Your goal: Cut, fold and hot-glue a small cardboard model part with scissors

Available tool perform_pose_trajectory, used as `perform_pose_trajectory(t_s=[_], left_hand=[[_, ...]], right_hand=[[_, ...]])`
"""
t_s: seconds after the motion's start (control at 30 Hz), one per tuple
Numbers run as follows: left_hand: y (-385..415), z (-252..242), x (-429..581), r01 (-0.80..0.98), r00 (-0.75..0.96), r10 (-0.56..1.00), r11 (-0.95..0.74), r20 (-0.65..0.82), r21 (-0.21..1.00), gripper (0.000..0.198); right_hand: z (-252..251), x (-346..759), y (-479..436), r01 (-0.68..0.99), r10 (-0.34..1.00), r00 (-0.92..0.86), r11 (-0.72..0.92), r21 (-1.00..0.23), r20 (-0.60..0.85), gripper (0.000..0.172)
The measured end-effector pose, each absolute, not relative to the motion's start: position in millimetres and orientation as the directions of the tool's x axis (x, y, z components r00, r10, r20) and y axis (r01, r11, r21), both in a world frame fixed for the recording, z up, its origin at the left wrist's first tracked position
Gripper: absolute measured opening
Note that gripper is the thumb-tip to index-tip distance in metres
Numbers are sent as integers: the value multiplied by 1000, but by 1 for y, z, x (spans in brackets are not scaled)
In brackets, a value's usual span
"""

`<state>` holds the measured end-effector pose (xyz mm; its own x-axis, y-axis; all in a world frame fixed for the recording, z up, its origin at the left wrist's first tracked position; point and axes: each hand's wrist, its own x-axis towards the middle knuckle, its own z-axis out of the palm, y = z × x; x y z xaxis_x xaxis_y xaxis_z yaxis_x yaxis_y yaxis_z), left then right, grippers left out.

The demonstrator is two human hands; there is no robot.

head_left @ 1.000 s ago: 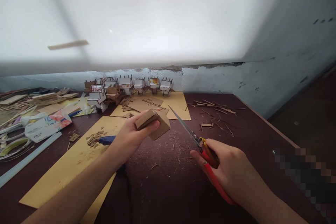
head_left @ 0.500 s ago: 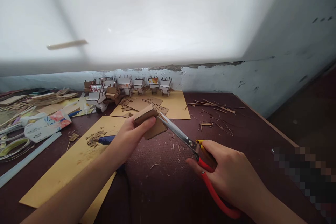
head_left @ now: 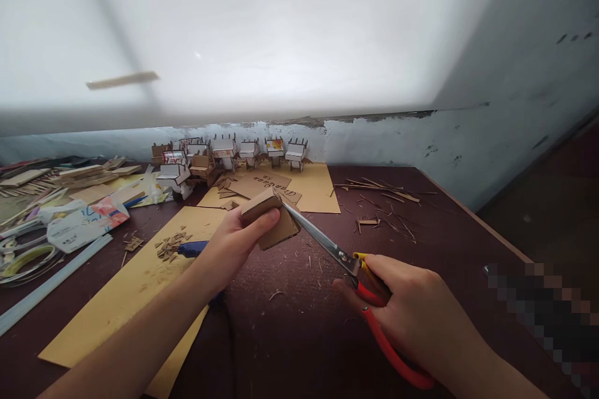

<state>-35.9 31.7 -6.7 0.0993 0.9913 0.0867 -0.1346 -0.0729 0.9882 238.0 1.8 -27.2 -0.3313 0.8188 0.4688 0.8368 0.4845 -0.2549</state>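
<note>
Gripped between the thumb and fingers of my left hand (head_left: 238,243) is a small folded cardboard piece (head_left: 281,232), tilted above the table. My right hand (head_left: 416,305) is closed around the red and yellow handles of a pair of scissors (head_left: 321,238). The blades point up and left, their tips at the cardboard piece's upper right edge; whether they touch it I cannot tell. Partly hidden behind my left wrist is a blue glue gun (head_left: 193,249), its nozzle toward a heap of small cardboard triangles (head_left: 171,245).
Several small cardboard models (head_left: 224,153) stand along the wall. Cardboard sheets (head_left: 262,187) lie before them on a yellow board (head_left: 322,190). Thin offcuts (head_left: 388,190) are scattered at right. Tape rolls (head_left: 30,262) and a pale strip (head_left: 56,283) lie at left.
The scissors and my right hand have shifted slightly right and down. The cardboard piece has barely moved in my left hand, and the view has drifted slightly.
</note>
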Motion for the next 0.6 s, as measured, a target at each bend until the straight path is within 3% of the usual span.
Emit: perform_pose_trajectory(t_s=[0.27, 0.5, 0.6], left_hand=[[33, -6, -35, -129, 101, 992, -61, 74, 990, 27], [30, -1, -32, -165, 100, 988, -103, 120, 981, 27], [28, 1, -32, -164, 129, 985, -91, 112, 982, 39]], right_hand=[[-24, 235, 0, 842, 765, -345, 509, -181, 543, 52], [-22, 237, 6, 866, 794, -266, 446, -226, 547, 56], [-23, 241, 12, 887, 817, -210, 390, -247, 537, 57]])
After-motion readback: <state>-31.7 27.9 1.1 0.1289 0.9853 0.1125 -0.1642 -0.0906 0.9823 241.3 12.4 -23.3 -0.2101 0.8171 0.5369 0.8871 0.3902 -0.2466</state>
